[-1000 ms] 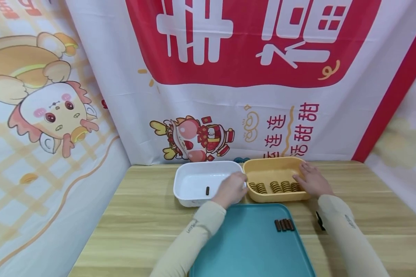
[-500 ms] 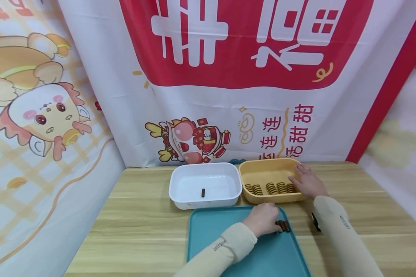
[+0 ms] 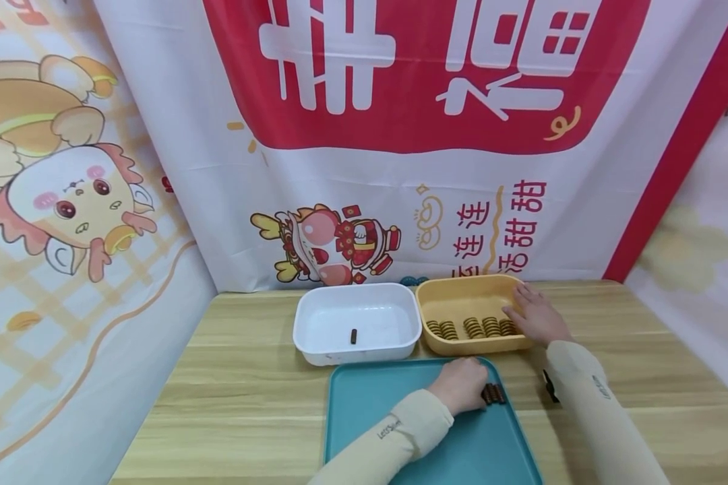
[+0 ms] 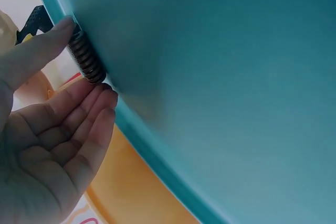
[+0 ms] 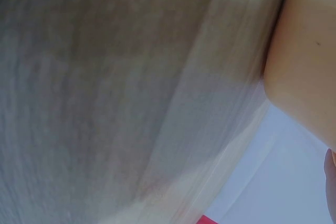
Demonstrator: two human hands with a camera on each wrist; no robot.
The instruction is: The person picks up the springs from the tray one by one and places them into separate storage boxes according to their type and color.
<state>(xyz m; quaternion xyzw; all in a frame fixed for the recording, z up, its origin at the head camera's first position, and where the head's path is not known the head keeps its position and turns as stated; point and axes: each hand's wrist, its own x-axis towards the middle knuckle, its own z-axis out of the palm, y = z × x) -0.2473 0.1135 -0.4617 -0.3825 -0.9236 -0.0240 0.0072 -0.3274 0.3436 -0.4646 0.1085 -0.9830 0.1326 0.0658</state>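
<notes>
My left hand [image 3: 461, 385] is at the right side of the teal tray [image 3: 388, 424]. In the left wrist view its thumb [image 4: 58, 32] and fingertips pinch the two ends of a small dark brown ribbed stick [image 4: 86, 59] by the tray's rim. Several more such sticks [image 3: 497, 393] lie in a row beside the hand. My right hand [image 3: 540, 315] rests on the right end of the yellow bin [image 3: 470, 283], its fingers extended over the rim. Inside that bin stand rows of gold-and-brown striped pieces [image 3: 473, 328].
To the left of the yellow bin stands a white bin [image 3: 388, 289] with one dark brown stick [image 3: 354, 336] in it. Both bins sit behind the tray on a wooden table [image 3: 236, 377]. A printed cloth [image 3: 352, 182] hangs at the table's back edge.
My left hand has moved from between the two bins down and right to the brown sticks on the tray. My right hand stays on the yellow bin. The head view has shifted slightly.
</notes>
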